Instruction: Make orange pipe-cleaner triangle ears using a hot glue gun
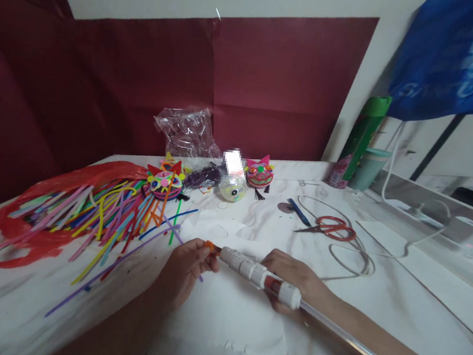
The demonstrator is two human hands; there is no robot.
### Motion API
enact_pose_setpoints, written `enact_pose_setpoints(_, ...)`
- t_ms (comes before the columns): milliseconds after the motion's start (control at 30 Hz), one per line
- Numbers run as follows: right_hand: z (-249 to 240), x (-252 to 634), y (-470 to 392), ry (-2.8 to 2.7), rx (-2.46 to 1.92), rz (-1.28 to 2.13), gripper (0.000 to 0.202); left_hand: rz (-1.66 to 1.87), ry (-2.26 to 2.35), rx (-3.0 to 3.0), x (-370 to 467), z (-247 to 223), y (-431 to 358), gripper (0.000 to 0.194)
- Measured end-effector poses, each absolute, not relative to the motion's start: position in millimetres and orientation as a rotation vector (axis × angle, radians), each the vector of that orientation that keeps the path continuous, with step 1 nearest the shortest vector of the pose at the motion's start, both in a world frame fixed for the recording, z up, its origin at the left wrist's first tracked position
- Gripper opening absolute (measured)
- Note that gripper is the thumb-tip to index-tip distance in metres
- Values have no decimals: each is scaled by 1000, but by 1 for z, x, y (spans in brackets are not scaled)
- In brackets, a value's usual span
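Note:
My right hand (299, 279) is wrapped round a white hot glue gun (247, 267), with a long clear glue stick (354, 342) running out of its back toward the lower right. The gun's nozzle points left. Between the fingertips of my left hand (185, 268) a small orange piece (209, 245) is pinched, right at the nozzle; whether they touch is hard to tell. Beneath both hands lies a sheet of white paper (237, 320). A purple pipe cleaner (111, 266) stretches across the table to the left.
Colourful pipe cleaners (87, 212) spill from a red plastic bag (91, 175). Behind stand decorated animal heads, one multicoloured (165, 185), one pink (260, 173). Orange-handled scissors (335, 228), a blue cutter (300, 212) and a grey cable (367, 261) lie right. A green spray can (362, 140) stands behind.

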State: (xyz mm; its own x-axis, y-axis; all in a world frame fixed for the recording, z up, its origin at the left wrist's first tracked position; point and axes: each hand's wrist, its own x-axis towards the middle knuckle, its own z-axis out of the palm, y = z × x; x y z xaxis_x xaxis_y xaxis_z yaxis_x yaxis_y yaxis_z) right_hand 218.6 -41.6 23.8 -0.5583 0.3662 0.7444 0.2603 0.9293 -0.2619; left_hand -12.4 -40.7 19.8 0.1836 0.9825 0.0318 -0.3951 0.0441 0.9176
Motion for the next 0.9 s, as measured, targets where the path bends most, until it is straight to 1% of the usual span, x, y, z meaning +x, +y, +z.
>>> enact_pose_setpoints(267, 20, 219, -40, -2179, -460, 150, 9, 1234, 786, 992, -13, 18, -39, 16)
enact_pose_setpoints(567, 18, 219, -40, -2152, -455, 162, 17, 1236, 768, 988, -13, 20, -40, 14)
enact_pose_setpoints(733, 21, 216, -43, -2107, -507, 153, 14, 1219, 774, 992, -14, 20, -41, 14)
enact_pose_setpoints(900, 22, 218, -41, -2132, -454, 147, 11, 1225, 767, 977, -14, 18, -39, 15)
